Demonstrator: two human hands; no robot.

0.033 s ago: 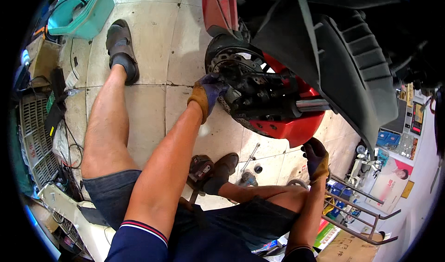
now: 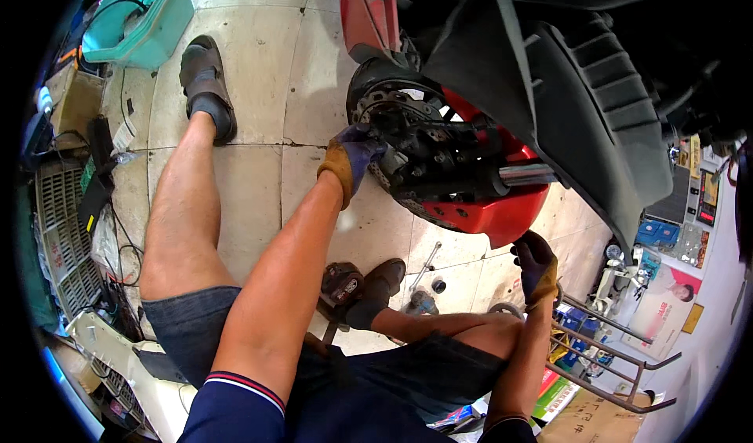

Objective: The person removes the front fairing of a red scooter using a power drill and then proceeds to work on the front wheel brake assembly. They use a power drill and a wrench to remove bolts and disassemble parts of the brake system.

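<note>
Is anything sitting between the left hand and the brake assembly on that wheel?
Nothing visible does. The gloved left hand is already at the black brake assembly on the wheel with the red fender, its fingertips at the wheel's edge. The gloved right hand is apart, below the fender, near a metal rack.

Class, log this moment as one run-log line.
left hand: gloved, on wheel hub | right hand: gloved, under red fender

A repair workshop: scooter wheel [image 2: 439, 168], tools [image 2: 423, 266] on tiled floor [image 2: 251, 82].

Head view, looking steeply down, close
</note>
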